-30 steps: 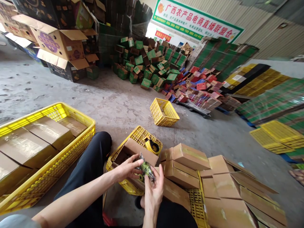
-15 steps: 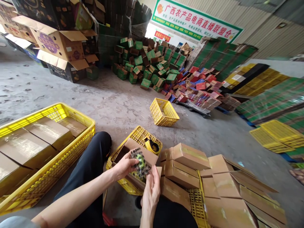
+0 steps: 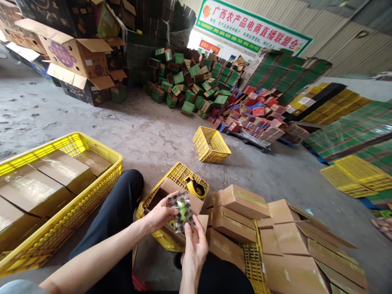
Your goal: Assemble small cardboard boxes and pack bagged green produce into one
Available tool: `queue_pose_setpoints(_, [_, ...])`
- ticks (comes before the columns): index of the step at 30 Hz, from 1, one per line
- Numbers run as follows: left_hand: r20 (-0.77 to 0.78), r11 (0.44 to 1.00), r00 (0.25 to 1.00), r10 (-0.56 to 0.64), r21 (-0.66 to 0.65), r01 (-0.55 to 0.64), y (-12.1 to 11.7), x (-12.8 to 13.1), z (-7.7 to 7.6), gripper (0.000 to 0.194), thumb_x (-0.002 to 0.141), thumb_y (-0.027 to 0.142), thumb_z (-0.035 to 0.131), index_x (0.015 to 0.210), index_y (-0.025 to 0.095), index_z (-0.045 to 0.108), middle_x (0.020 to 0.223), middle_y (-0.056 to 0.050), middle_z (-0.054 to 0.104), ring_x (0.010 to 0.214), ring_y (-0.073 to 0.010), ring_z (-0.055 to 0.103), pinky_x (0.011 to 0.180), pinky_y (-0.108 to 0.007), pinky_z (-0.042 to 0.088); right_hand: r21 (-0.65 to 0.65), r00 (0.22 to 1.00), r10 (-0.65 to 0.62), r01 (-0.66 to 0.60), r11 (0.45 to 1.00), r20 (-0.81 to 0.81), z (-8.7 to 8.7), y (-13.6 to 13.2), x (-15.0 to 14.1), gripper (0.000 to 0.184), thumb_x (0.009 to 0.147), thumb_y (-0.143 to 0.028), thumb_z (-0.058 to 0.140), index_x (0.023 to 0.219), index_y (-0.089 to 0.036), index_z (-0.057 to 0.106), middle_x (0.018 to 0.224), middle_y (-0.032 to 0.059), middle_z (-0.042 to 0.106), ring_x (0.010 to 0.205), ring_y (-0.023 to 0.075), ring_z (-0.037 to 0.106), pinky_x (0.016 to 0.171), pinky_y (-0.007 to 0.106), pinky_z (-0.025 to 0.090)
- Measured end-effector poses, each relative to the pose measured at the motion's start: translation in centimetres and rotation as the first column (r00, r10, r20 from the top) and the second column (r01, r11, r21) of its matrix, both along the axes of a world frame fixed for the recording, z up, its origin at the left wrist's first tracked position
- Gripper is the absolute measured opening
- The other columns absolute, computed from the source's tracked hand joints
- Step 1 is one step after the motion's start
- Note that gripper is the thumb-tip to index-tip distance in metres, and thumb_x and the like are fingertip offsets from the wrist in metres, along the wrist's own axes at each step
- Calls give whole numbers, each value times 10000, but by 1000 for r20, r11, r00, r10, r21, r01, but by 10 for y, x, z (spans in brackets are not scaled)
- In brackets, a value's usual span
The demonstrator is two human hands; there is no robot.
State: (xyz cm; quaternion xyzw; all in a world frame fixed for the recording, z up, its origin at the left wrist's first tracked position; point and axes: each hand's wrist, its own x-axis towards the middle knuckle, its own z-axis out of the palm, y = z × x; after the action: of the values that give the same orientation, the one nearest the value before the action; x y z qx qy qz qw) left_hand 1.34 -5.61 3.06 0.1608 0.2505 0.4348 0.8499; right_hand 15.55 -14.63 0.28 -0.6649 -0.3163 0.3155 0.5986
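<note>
Pouch [image 3: 183, 210] is pinched by left hand [image 3: 161, 213] and right hand [image 3: 196, 241] at opposite ends, probably to steady it over the box [image 3: 196, 204].

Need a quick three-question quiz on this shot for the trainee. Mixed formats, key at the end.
1. Multiple choice: what is the person's left hand holding?
A) a shoe
B) a see-through packet with dark print and something green inside
C) a roll of paper

2. True or false: the black-and-yellow tape dispenser lies outside the open carton.

3. Fill in: the large wall sign with red lettering has a ____ border.

Key: 1. B; 2. True; 3. green
</note>
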Motion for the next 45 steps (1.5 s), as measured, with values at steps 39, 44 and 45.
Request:
queue_pose_setpoints(39, [-459,990,877,140,50,-132,21,-20,-31,682,807,327,821,1447,272,592,1645,-103,432,1541,-324,340,1250,-460,246,-16,975,183,-182,983,127,-16,24,-10,536,846,-633,685,1100,-168,769,1125,156,789,1000,286,753,878,393,618])
queue_pose_setpoints(44, [-446,986,880,165,87,-140,22,-16,-40,673,786,317,847,1413,229,621,1599,-119,490,1545,-315,332,1266,-411,218,-56,951,235,-228,972,200,-19,32,-8,533,907,-633,594,1165,-199,763,1196,151,781,1072,301,751,927,406,611])
queue_pose_setpoints(45, [-448,988,880,157,85,-132,23,-14,-41,661,784,320,848,1400,222,631,1582,-125,509,1534,-324,348,1263,-419,221,-82,932,244,-230,970,267,-22,34,-1,501,909,-612,591,1138,-206,773,1163,144,792,1066,306,752,949,419,600])
